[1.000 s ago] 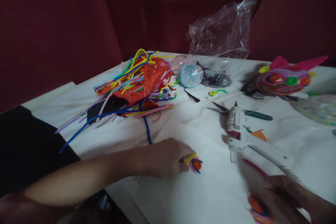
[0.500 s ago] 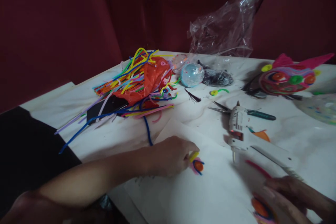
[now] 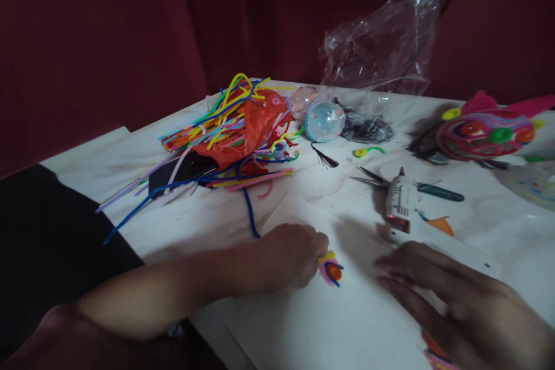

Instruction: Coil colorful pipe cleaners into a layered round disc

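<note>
My left hand (image 3: 295, 257) is closed, its fingertips pinching the edge of a small pipe-cleaner eye (image 3: 333, 272) with an orange centre, blue outline, pink surround and a yellow strip on top. The piece lies against a white sheet of paper (image 3: 299, 324). To the right, my right hand (image 3: 451, 295) is slightly blurred, its thumb and fingers apart with nothing seen between them. It reaches over the lower part of a white glue gun (image 3: 399, 199) and hides its handle. Beneath the right hand, a second orange-centred pipe-cleaner eye (image 3: 436, 350) is partly covered.
Loose colourful pipe cleaners (image 3: 217, 133) with a red plastic wrapper (image 3: 262, 121) lie at the back left. Behind are a clear ball (image 3: 325, 121) and a clear plastic bag (image 3: 381, 52). Green-handled pliers (image 3: 440, 191) lie under the glue gun. A pink pipe-cleaner mask-like face (image 3: 489, 130) sits back right.
My right hand has moved left and up, from beside a red pipe cleaner towards my left hand; that red strip no longer shows. My left hand stays pinched on the eye piece.
</note>
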Available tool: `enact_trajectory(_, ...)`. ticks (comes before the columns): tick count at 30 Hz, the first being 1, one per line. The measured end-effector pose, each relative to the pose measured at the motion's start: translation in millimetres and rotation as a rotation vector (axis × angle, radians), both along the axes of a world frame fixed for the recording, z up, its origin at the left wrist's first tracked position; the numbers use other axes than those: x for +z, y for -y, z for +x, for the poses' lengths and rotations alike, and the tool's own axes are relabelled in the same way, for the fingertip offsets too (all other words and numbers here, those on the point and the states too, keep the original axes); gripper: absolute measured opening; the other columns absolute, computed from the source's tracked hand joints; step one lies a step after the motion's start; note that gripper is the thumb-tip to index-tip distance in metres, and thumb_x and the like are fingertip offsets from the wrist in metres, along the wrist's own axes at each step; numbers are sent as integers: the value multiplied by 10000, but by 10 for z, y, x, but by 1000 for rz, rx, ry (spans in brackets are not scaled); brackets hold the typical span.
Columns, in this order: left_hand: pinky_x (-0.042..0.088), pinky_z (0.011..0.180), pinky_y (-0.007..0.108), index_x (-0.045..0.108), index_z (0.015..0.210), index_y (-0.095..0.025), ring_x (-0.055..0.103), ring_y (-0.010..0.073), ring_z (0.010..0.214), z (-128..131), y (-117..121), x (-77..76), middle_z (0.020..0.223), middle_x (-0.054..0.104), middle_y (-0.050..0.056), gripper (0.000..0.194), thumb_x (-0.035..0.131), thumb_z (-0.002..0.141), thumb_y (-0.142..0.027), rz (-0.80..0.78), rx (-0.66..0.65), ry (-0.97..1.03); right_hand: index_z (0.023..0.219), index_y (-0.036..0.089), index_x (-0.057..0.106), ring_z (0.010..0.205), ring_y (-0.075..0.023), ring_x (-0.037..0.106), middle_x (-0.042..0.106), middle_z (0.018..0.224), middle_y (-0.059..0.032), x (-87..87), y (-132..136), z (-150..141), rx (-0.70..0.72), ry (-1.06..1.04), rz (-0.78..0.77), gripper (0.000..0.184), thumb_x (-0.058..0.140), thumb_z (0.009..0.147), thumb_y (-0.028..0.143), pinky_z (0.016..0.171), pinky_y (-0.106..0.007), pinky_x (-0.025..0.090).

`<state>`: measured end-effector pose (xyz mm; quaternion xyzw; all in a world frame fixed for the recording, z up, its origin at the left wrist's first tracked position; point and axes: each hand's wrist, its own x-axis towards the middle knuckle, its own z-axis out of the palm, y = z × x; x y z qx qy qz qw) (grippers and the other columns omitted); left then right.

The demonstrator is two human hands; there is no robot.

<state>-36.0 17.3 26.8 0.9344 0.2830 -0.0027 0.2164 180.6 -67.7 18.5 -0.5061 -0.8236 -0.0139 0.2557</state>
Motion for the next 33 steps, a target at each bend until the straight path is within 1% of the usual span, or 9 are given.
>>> enact_trajectory(1,371,633,236,511,740,-149,538,145,722,-1,5,2,772,591,35,89,462,814,-146,3,1,7,951,280,559,810,-186,553,530,966,-2,41,-100,-110,50,5,-34,262,297,953,263,613,-298,475)
enact_trajectory(2,373,633,236,509,743,-150,540,144,720,-3,8,-2,769,589,34,91,455,816,-141,5,1,25,928,257,569,755,-176,552,533,905,-6,56,-195,-201,93,34,-146,300,276,932,195,617,-292,460)
enact_trajectory(5,378,626,232,523,755,-145,550,146,714,-14,3,-44,766,590,38,81,460,804,-133,13,-2,99,790,207,588,639,-144,522,504,793,-8,14,-422,-351,116,102,-276,249,363,870,134,538,-235,394)
enact_trajectory(8,380,610,229,534,775,-134,558,150,711,-19,-13,-90,771,594,49,69,469,784,-114,20,-2,142,747,176,594,651,-125,516,491,780,-2,-31,-547,-378,142,173,-355,152,502,815,75,549,-203,357)
enact_trajectory(12,379,594,219,528,764,-142,561,144,701,-17,-24,-105,765,592,45,83,465,760,-87,19,-3,177,711,164,585,569,-106,477,470,707,17,-17,-603,-383,146,217,-413,170,581,761,2,482,-205,263)
enact_trajectory(17,382,616,228,552,746,-129,572,152,716,1,-25,-129,770,617,57,83,480,744,-88,26,14,164,725,179,584,606,-115,483,478,738,25,7,-593,-388,158,210,-424,215,597,766,-31,504,-220,253)
enact_trajectory(22,322,522,211,563,692,-146,532,118,612,15,-24,-99,664,592,15,116,467,753,-124,-59,97,182,739,182,576,619,-125,483,483,775,21,18,-554,-375,152,178,-376,199,567,809,-4,511,-233,272)
enact_trajectory(29,328,478,183,547,667,-145,511,88,545,52,-1,-70,607,558,-18,111,457,640,-86,-375,378,257,708,171,562,574,-118,464,484,749,12,-25,-534,-392,137,117,-292,195,473,806,28,486,-237,238)
enact_trajectory(33,323,415,168,530,746,-152,507,79,452,60,8,-80,571,529,-35,139,433,657,-106,-523,435,251,698,169,546,546,-113,451,479,723,8,-52,-532,-400,128,62,-257,203,414,819,73,475,-246,232)
